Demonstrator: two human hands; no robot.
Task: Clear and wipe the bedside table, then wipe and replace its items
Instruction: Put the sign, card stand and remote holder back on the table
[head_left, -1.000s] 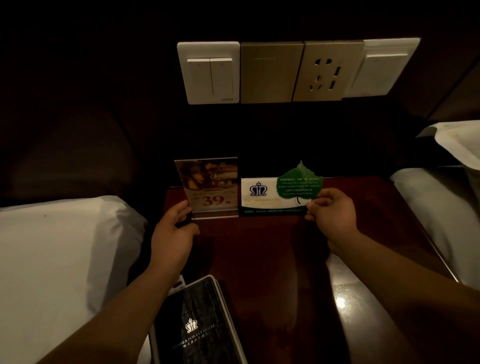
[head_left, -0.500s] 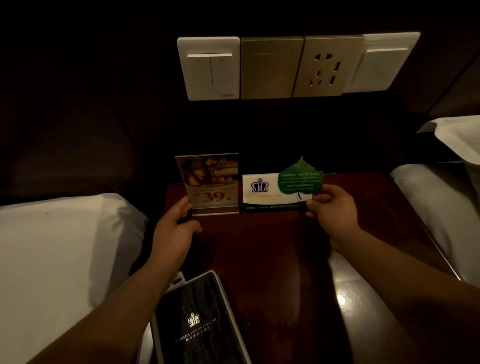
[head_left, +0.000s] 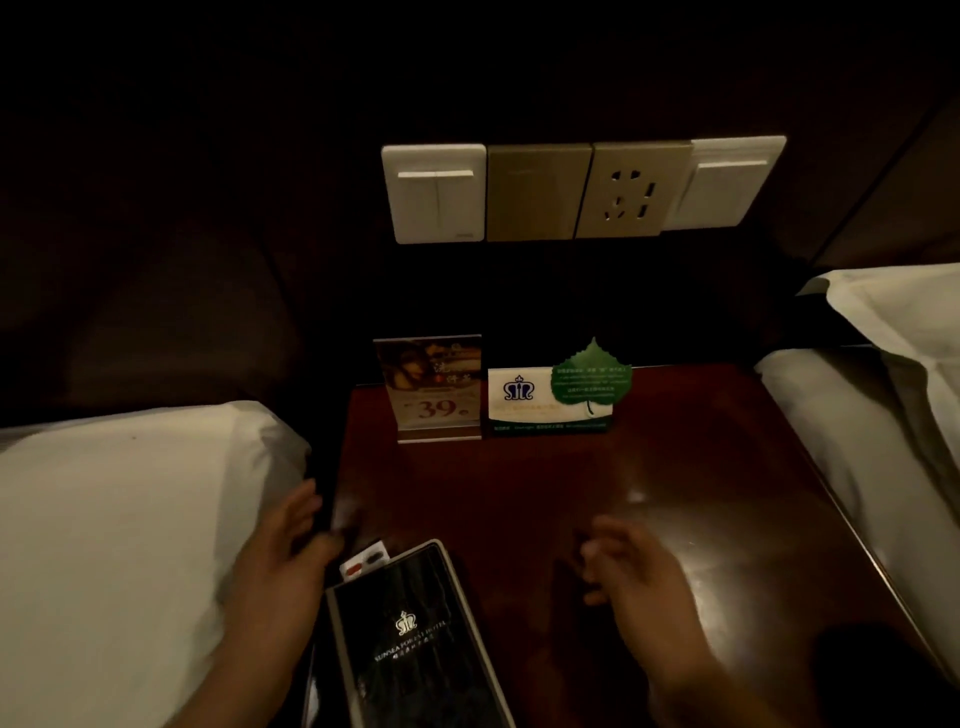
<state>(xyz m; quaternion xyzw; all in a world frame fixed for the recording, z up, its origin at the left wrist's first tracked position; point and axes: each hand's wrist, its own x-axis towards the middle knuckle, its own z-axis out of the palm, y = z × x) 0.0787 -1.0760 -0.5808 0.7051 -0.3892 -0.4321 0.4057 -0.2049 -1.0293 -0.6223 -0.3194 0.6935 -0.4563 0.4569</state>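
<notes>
The dark red bedside table fills the middle of the view. At its back stand an acrylic sign holder with a "39" advert and, to its right, a white tent card with a green leaf card. A black hotel folder lies at the front left, over a small card with red and dark marks. My left hand hovers at the table's left edge, fingers apart, holding nothing. My right hand is over the front middle, blurred, fingers loosely curled and empty.
White bed linen lies left of the table, and another bed with a pillow lies to the right. A row of wall switches and a socket is above the table. The room is dim.
Both hands have let go of the sign holder and the tent card and pulled back toward the front of the table. The two signs stay standing at the back.
</notes>
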